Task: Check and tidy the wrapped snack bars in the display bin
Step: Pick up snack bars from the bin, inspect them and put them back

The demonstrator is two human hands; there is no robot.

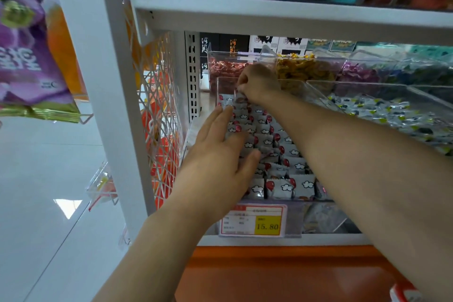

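A clear plastic display bin (221,86) on the lower shelf holds several rows of grey-white wrapped snack bars (277,186) printed with red spots and white clouds. My left hand (220,154) lies flat and open on the bars along the bin's left side, fingers pointing to the back. My right hand (257,81) reaches to the far end of the bin, its fingers pinched on one wrapped bar (239,99) at the back row. My right forearm crosses over the bin and hides part of the bars.
A red and yellow price tag (255,219) reading 15.80 hangs on the bin's front. Neighbouring clear bins hold green-dotted wrapped snacks (382,113), yellow sweets (304,68) and red sweets (223,66). A white shelf (269,12) is close overhead; a wire mesh side panel (159,110) stands at left.
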